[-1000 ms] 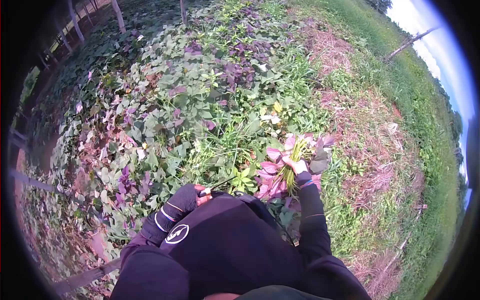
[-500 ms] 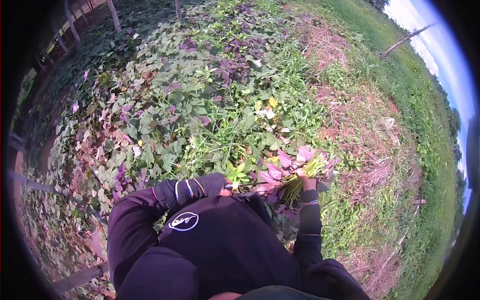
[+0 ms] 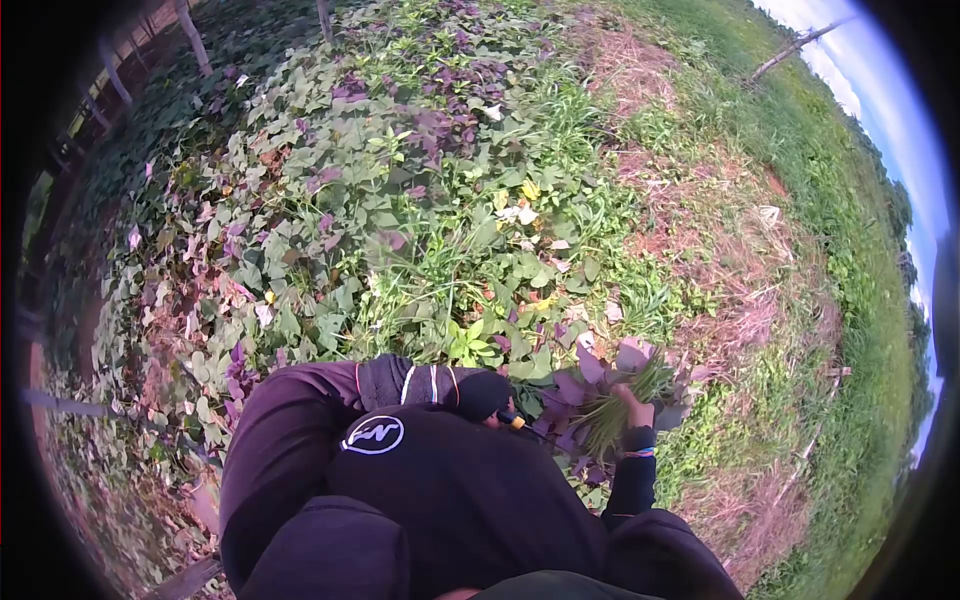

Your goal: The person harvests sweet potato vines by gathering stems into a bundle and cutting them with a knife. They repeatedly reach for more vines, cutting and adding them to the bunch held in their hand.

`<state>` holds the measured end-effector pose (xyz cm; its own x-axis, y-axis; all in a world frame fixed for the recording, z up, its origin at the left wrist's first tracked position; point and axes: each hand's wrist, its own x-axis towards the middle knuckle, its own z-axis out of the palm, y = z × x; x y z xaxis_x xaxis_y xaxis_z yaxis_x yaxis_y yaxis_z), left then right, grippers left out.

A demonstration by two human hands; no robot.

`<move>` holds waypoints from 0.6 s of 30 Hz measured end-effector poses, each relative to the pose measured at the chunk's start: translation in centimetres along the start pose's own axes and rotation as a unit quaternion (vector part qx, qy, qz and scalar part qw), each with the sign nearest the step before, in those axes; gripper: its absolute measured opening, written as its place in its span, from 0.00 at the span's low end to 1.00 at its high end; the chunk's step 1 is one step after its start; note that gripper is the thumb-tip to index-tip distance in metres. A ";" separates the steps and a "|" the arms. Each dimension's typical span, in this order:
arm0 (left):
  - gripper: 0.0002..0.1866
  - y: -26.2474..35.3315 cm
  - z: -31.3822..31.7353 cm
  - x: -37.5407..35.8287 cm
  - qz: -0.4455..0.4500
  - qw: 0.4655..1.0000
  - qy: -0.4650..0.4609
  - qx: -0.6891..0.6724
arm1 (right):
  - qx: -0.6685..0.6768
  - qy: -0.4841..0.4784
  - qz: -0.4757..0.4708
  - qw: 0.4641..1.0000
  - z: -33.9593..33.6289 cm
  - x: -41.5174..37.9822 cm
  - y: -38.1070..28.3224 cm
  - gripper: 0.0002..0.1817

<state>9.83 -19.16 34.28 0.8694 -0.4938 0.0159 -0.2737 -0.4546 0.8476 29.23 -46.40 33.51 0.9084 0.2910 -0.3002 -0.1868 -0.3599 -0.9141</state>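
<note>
My right hand is closed around a bunch of sweet potato leaves, with pale green stems packed together and broad purplish leaves fanning out. My left hand, in a dark sleeve or glove, grips a knife whose yellow-banded handle shows in front of my chest. Its thin dark blade points towards the bunch and is partly lost against the shirt and leaves. Coloured bands circle both wrists.
Low leafy vines, green and purple, cover the ground ahead and to the left. A strip of dry cut grass runs along the right, with taller green grass beyond. Wooden posts stand at the far left; a leaning pole is at upper right.
My left hand has moved right and slightly down with the knife, closer to the bunch. The right hand and bunch have shifted slightly right and down. The view has turned a little.
</note>
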 end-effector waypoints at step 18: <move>0.13 -10.8 9.6 -16.6 -0.642 0.744 0.117 0.144 | -0.065 -0.006 0.110 0.992 -7.3 7.2 8.4 0.15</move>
<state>-5.62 -13.17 19.76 0.5292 0.6119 -0.5877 0.7964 -0.5972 0.0953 36.90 -53.78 25.62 0.8464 0.2032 -0.4922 -0.3295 -0.5262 -0.7839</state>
